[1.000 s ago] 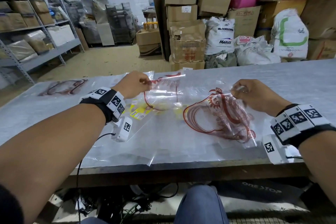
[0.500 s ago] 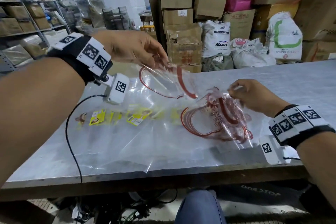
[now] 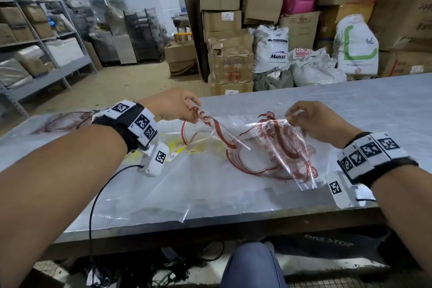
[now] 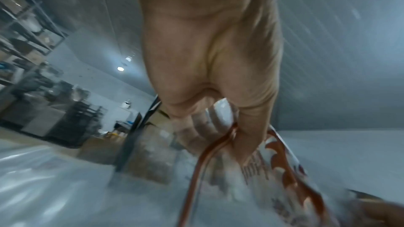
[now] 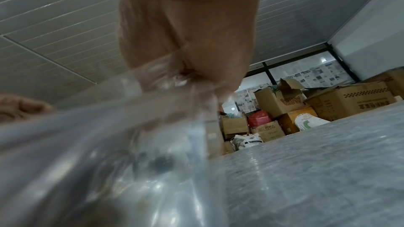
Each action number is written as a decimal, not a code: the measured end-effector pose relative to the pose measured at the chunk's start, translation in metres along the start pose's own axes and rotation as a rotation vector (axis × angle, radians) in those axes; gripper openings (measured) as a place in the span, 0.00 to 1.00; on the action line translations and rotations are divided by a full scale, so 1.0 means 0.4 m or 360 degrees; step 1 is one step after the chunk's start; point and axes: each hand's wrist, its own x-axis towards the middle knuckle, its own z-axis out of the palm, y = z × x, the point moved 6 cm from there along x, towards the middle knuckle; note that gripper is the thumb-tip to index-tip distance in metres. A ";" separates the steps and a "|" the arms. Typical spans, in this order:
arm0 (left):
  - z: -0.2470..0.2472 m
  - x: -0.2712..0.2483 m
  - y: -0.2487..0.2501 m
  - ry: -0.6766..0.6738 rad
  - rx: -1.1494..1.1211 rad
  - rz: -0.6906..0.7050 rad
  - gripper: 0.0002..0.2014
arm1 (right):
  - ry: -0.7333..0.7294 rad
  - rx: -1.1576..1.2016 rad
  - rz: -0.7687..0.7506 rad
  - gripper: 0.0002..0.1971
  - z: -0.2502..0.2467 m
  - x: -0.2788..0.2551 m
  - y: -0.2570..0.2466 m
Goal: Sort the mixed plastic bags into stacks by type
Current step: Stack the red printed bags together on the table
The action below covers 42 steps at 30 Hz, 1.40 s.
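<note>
While the left hand (image 3: 171,106) is pinching a red-printed clear bag (image 3: 210,128) above the worktop (image 3: 374,110), the right hand (image 3: 313,121) is pinching the top edge of the red-printed stack (image 3: 275,154) lying there.

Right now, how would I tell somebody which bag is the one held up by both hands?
Start at the long grey table in front of the stacked cardboard boxes. Near its front edge, the left hand and right hand each pinch a top corner of one clear bag with red print. Unlike the yellow-printed bags lying flat beneath, it is raised and stretched.
</note>
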 end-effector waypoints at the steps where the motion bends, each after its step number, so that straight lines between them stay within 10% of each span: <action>1: -0.005 -0.010 0.033 0.0015 -0.0010 0.0108 0.25 | 0.0007 0.0014 -0.0007 0.01 -0.001 0.002 0.000; 9: 0.069 -0.140 0.322 -0.0982 -0.0451 0.0680 0.40 | -0.0016 0.0286 0.0011 0.04 -0.005 0.002 0.012; 23: 0.227 0.044 0.228 -0.0527 -0.0022 0.0105 0.06 | 0.0024 0.0400 0.0017 0.04 -0.020 -0.041 -0.009; 35: 0.260 0.098 0.281 -0.0106 -0.0141 0.0288 0.35 | -0.0028 0.0703 -0.0052 0.05 -0.031 -0.052 0.003; 42: 0.278 0.109 0.314 -0.0253 -0.0189 0.0436 0.19 | -0.0057 0.0758 -0.0158 0.07 -0.047 -0.051 -0.004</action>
